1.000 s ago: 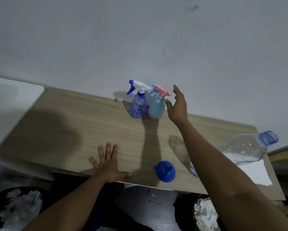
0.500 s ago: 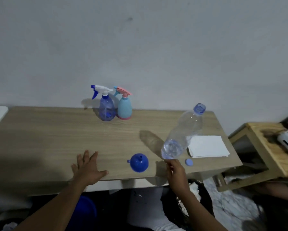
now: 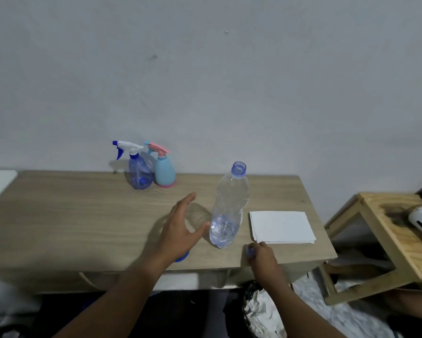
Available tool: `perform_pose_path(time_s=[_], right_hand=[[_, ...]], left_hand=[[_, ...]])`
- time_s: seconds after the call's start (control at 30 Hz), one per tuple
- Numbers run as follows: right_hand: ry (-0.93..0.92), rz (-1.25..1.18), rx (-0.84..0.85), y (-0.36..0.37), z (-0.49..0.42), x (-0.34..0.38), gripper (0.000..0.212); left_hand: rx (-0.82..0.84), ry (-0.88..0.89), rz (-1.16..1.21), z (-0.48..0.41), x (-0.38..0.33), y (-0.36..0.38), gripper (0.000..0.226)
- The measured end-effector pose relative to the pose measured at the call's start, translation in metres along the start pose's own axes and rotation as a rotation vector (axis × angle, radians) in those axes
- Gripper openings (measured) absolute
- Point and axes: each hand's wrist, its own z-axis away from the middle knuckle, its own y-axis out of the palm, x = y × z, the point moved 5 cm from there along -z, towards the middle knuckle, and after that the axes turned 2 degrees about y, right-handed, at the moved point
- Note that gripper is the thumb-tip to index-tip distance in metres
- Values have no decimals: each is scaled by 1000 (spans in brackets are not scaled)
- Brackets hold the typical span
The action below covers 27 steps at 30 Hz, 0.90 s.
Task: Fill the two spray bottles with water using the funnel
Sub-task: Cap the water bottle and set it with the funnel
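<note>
Spray bottles are standing side by side at the back of the bench (image 3: 58,215), against the grey wall and well apart from both grips. The blue sprayer (image 3: 139,173) is see-through plastic with a white and blue trigger head. Just beside it on the right, the teal sprayer (image 3: 165,170) is opaque and pear-shaped, with a pink trigger and a pink base.

The left grip (image 3: 180,230) is hanging wide open over the middle of the bench. Its fingers are lying straight and pointing toward the wall, and its thumb is stretching toward the water bottle (image 3: 230,206); whether the thumb is touching it cannot be told. The bare left forearm is running up from the lower left. Under the heel of this grip only a sliver of the blue funnel (image 3: 182,256) is showing, near the front edge.

The water bottle is standing uncapped, clear and crinkled, with a blue neck ring and water filling only its bottom part.

The right grip (image 3: 262,254) is lying at the front edge, just right of the water bottle. Its fingers are curling round a small blue cap (image 3: 250,252), which is blurred. Just behind this grip a white paper (image 3: 280,226) is lying flat.
</note>
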Motion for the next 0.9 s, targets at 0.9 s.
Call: perform_pose_path(time_s=[0.9], right_hand=[[-847, -306, 11, -228, -7, 184, 32]], left_hand=[[-55, 174, -68, -24, -45, 50, 81]])
